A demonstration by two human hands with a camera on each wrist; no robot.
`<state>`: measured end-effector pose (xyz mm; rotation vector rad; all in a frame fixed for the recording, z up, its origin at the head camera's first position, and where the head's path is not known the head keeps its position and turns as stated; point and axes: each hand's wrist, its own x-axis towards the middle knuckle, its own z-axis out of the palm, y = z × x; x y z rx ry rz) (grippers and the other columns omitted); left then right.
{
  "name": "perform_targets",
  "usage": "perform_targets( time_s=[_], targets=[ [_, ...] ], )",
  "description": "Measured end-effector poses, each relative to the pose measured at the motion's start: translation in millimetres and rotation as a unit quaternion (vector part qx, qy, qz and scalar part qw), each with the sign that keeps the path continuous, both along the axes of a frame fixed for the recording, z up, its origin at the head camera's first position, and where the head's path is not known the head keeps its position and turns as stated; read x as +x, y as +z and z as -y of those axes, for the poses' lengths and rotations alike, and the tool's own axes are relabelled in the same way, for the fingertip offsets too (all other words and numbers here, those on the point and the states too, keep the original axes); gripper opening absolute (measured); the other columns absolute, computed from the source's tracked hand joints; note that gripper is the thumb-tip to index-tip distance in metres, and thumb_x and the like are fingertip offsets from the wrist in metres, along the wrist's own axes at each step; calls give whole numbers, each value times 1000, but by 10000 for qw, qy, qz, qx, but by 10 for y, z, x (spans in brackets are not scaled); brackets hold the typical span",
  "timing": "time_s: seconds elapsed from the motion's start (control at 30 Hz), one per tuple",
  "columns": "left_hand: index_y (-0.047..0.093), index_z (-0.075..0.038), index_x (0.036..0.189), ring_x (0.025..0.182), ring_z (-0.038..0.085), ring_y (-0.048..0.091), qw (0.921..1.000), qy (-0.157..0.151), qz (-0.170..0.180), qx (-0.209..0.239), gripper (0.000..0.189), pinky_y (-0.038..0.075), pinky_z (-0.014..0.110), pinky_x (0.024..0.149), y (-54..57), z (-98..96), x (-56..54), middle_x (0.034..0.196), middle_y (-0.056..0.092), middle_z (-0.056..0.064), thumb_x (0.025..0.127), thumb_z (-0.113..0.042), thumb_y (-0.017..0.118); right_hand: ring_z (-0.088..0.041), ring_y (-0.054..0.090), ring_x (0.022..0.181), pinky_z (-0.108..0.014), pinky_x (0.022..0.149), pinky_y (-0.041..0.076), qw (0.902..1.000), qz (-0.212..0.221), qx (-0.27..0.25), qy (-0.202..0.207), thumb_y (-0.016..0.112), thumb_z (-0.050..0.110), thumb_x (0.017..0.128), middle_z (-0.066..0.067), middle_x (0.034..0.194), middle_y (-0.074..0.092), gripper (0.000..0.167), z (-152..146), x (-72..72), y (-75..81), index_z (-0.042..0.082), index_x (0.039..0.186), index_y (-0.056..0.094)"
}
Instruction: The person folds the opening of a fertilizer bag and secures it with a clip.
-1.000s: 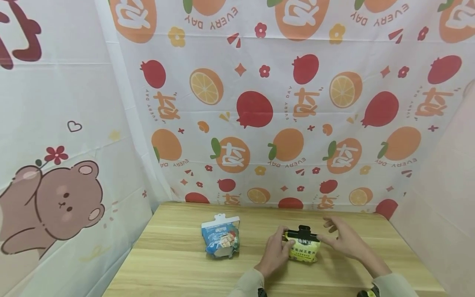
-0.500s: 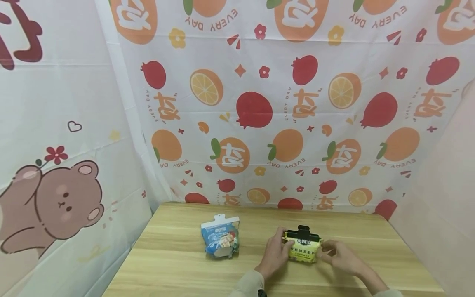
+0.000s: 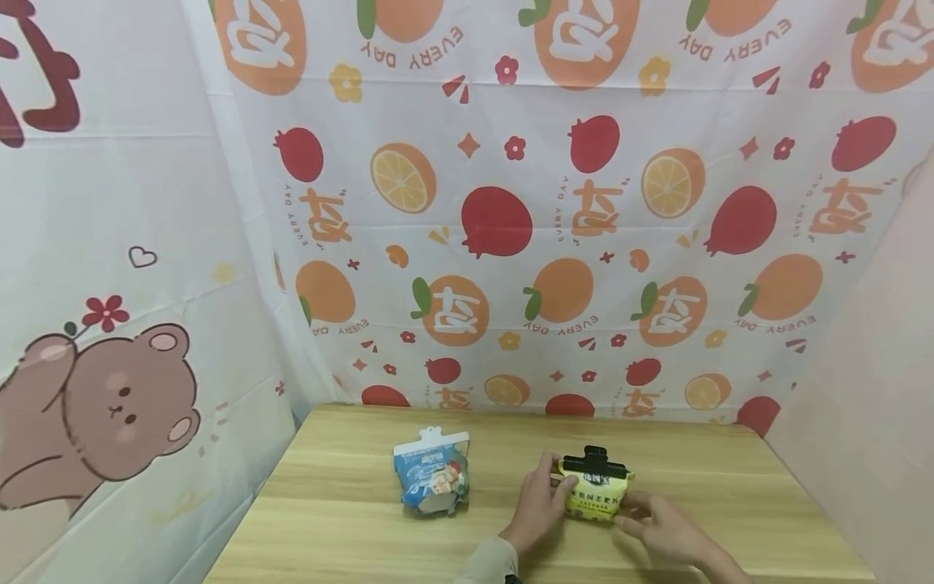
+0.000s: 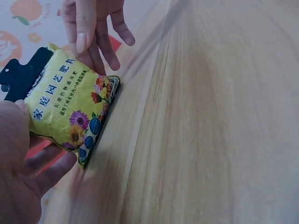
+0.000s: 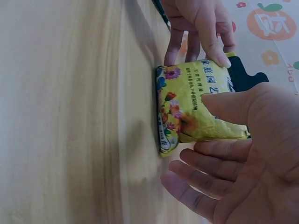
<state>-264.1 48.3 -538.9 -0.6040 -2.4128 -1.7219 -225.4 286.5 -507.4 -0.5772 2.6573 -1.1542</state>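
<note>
A small yellow bag of plant fertilizer [image 3: 597, 493], printed with flowers, stands on the wooden table [image 3: 350, 535], right of centre. A black bag clip [image 3: 595, 464] sits across its top edge. My left hand [image 3: 538, 504] holds the bag's left side, thumb on the front and fingers behind; the left thumb [image 5: 216, 52] lies near the clip in the right wrist view. My right hand [image 3: 667, 529] is at the bag's lower right side. Its fingers [image 5: 201, 196] are loosely extended, with the thumb over the front; whether they touch the bag is unclear.
A blue food bag [image 3: 430, 480] with a white clip [image 3: 432, 440] across its top stands on the left half of the table. Fruit-print cloth [image 3: 496, 308] hangs behind the table's far edge. Another cloth [image 3: 241, 438] with a bear print covers the left side.
My right hand has come down from the black clip's right end to the bag's lower right side. The left hand keeps its hold. The head view has tilted slightly.
</note>
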Motion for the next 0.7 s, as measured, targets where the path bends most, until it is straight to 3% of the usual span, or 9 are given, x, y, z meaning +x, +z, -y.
perform_targets(
  time_s=[0.2, 0.43, 0.57, 0.7],
  targets=[
    [54, -6, 119, 99, 23, 75, 9995, -4, -32, 301, 24, 58, 21, 85, 6, -11, 14, 111, 71, 13, 102, -22, 60, -37, 65, 112, -63, 93, 53, 9998, 162, -101, -53, 63, 28, 99, -25, 132, 64, 52, 34, 47, -14, -7, 137, 55],
    [55, -7, 115, 97, 22, 74, 9990, 75, 206, 385, 21, 57, 20, 84, 18, 0, 54, 109, 71, 12, 102, -22, 61, -45, 62, 119, -69, 96, 48, 9983, 435, -349, 190, 60, 24, 102, -28, 135, 60, 52, 81, 55, -24, -9, 141, 49],
    [56, -10, 115, 94, 17, 71, 9989, 167, 258, 360, 21, 55, 19, 82, -15, 0, 26, 106, 70, 9, 102, -25, 61, -57, 53, 127, -71, 99, 45, 9979, 475, -395, 174, 58, 23, 103, -37, 142, 51, 58, 101, 48, -39, -15, 144, 41],
    [56, -11, 114, 91, 10, 68, 9984, 257, 350, 360, 21, 54, 20, 80, -29, 4, 19, 105, 69, 6, 102, -27, 61, -57, 52, 128, -68, 101, 45, 9987, 404, -298, 37, 57, 22, 103, -41, 142, 49, 60, 127, 56, -50, -18, 143, 39]
  ],
)
